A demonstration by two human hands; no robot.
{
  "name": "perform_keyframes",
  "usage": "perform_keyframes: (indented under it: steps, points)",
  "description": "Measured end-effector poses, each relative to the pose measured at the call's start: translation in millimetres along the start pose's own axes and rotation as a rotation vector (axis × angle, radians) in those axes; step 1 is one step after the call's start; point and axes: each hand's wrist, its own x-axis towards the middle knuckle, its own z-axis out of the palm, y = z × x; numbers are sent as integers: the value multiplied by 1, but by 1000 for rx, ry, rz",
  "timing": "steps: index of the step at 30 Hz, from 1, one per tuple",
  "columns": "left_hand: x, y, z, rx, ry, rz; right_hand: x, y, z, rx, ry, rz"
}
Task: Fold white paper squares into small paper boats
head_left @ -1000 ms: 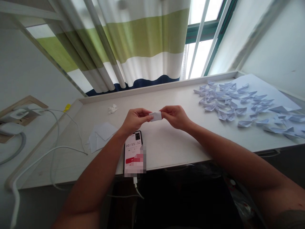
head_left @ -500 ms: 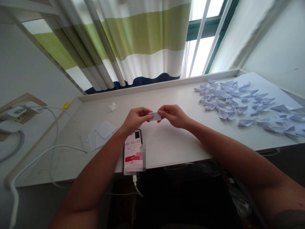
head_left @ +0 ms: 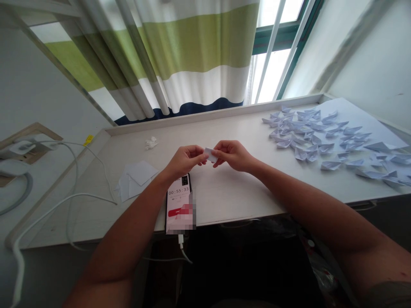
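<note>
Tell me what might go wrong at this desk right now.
The folded white paper is small and pinched between the left hand and right hand, so it might slip or crease crookedly.

The smartphone lies at the desk's front edge, its charging cable hanging below; a snag could drag it off.

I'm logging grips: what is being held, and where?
Paper: the left hand pinches its left end, the right hand its right end.

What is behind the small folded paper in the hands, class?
The white desk shows around the folded paper. Whatever lies directly behind it is covered, and the left hand and right hand hide more of the desk.
</note>
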Motion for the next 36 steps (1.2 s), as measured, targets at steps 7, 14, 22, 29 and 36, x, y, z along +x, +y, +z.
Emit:
perform_keyframes:
  steps: [7,14,22,29,36]
  points:
    - [1,-3,1,9,-30,40,0,0,2,80,6,15]
    - [-3,4,3,23,-169,14,-3,-6,5,20,-16,-84]
    - [1,-2,7,9,-22,32,-5,-1,5,-175,-18,-128]
    - [0,3,2,-169,139,-44,-7,-4,-4,-486,-44,-363]
    - [-2,8,-1,-232,89,-105,-5,-4,-7,-468,-71,-404]
